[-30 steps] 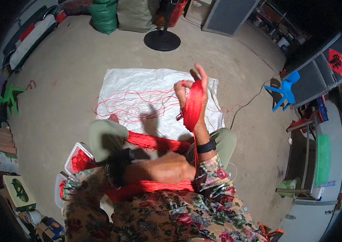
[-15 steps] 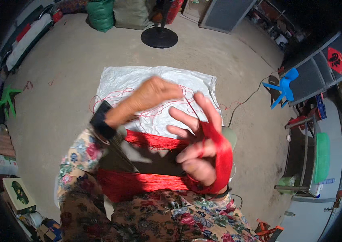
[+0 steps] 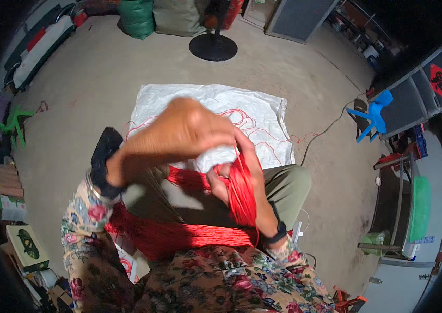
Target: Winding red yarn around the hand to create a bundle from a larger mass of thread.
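My left hand (image 3: pixel 192 128), partly blurred, is raised over the middle with its fingers closed on a strand of red cord. Below and right of it is my right hand (image 3: pixel 255 172), its fingers bent and largely hidden behind a thick bundle of red cord (image 3: pixel 243 195) looped round the hand. The fingertips of both hands are close together. A wide band of the same red cord (image 3: pixel 179 239) stretches across my lap up to the right wrist, and another stretch (image 3: pixel 187 177) lies farther off between my legs. Loose cord (image 3: pixel 239 116) curls over a white sheet (image 3: pixel 153 96).
My bent knee (image 3: pixel 289 188) is just right of the right hand. A black round stand base (image 3: pixel 213 48) is on the floor beyond the sheet. A blue chair (image 3: pixel 371 116) and a dark cable (image 3: pixel 322 133) are at right, a green stool (image 3: pixel 16 122) at left.
My left hand has come nearer and looks larger. My right hand has turned, its spread fingers now bent behind the cord bundle, and has shifted left. The whole view has moved slightly.
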The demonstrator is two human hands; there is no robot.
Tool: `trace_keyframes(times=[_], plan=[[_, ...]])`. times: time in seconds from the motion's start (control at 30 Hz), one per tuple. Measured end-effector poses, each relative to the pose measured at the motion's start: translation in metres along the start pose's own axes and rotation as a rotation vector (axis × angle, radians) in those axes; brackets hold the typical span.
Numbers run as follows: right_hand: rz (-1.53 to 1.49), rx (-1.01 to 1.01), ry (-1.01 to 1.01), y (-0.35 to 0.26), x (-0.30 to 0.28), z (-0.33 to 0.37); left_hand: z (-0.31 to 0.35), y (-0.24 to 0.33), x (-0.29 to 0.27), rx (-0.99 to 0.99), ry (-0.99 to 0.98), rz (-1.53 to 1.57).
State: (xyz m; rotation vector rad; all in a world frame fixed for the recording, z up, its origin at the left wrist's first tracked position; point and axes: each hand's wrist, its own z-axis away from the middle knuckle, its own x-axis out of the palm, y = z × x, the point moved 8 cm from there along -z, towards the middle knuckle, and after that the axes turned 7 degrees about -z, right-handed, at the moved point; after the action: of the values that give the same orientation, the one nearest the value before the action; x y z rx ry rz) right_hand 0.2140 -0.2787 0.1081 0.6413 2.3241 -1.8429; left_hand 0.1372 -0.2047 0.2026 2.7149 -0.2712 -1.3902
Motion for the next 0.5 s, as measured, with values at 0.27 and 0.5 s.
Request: trace_keyframes(times=[0.27,0.5], plan=[[-0.399,-0.308,0.155,-0.068,-0.037,0.004,0.02,-0.075,0.09,-0.589,0.034,0.664],[-0.13,-0.438,0.452,-0.003,-0.065,-0.077,0.039,0.077,0.134,-0.13,-0.338,0.464]])
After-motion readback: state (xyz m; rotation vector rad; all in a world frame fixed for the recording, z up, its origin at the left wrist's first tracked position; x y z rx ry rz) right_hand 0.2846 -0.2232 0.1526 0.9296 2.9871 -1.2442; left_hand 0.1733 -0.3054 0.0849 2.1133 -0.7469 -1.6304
